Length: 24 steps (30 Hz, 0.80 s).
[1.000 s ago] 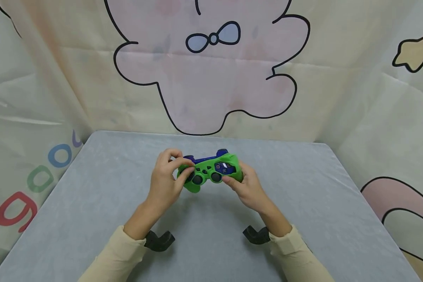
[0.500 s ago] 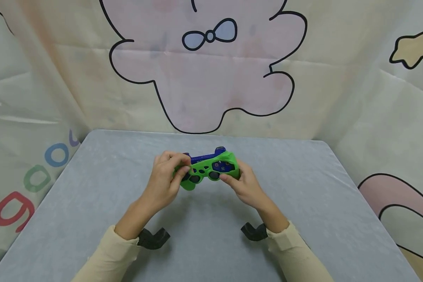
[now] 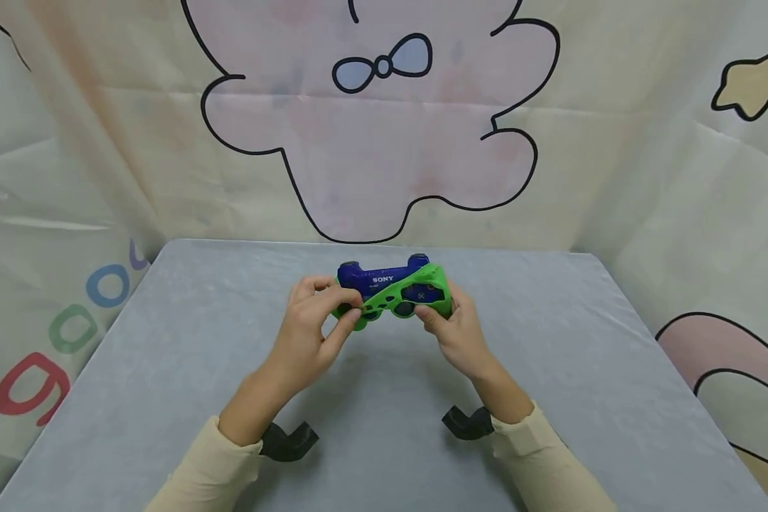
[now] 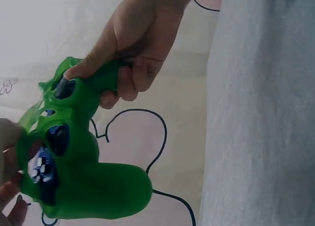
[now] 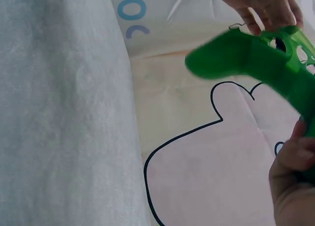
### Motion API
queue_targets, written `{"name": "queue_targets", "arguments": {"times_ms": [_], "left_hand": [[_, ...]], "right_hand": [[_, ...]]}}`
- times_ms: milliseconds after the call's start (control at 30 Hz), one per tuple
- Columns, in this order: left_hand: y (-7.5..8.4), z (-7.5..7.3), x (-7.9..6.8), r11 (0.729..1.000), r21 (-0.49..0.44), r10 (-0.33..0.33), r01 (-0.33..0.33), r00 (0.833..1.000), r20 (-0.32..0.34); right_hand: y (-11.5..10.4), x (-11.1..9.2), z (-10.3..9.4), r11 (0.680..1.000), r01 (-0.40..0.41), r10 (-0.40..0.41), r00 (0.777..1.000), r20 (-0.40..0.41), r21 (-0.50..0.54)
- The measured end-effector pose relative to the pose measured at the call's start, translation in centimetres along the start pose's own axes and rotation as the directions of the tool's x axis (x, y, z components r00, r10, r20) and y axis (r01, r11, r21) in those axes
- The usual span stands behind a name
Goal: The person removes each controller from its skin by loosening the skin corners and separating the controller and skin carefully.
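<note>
A blue Sony game controller (image 3: 382, 276) with a green soft cover (image 4: 106, 189) is held up above the table. Along its top the blue shell shows bare, and the cover's upper edge runs slanting below the SONY mark. My left hand (image 3: 304, 334) pinches the cover's edge at the left side between thumb and fingers. Around the right handle my right hand (image 3: 457, 334) grips, its thumb by the right stick. In the right wrist view the green left handle of the cover points outward, with left-hand fingers (image 5: 270, 9) behind it. The controller's underside is hidden.
Below the hands lies a table (image 3: 384, 455) with a grey-blue cloth. A printed cream curtain (image 3: 134, 142) hangs behind it and at both sides. Black straps with stubs (image 3: 289, 442) sit at both wrists.
The controller has tipped so that its top edge shows more. More of the blue shell, with the SONY mark, is uncovered as the cover's upper edge is lower. Both hands keep their hold.
</note>
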State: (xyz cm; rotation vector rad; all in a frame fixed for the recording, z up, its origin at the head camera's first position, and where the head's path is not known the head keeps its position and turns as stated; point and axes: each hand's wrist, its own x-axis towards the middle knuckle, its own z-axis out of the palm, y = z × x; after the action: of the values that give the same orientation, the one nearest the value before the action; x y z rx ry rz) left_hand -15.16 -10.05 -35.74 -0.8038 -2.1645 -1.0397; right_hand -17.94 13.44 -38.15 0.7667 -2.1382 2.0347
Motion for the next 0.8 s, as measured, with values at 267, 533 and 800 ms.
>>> {"name": "queue_targets", "arguments": {"times_ms": [267,533,800], "left_hand": [[0.0,-0.7,0.0,0.992,-0.117,-0.054,0.047,0.997,-0.058],[-1.1,-1.7,0.1,0.802,-0.533,-0.297,0.272,0.954,0.04],[-2.1,-1.9,0.0,0.746,-0.599,-0.315,0.29,0.947,0.067]], "right_hand": [[-0.6,-0.3,0.5,0.995,0.053,-0.059,0.996,0.062,0.089],[-1.1,-0.6,0.5,0.97,-0.012,-0.002,0.998,0.06,0.241],[-0.5,-0.5,0.1,0.943,-0.1,0.071,0.992,0.101,0.318]]}}
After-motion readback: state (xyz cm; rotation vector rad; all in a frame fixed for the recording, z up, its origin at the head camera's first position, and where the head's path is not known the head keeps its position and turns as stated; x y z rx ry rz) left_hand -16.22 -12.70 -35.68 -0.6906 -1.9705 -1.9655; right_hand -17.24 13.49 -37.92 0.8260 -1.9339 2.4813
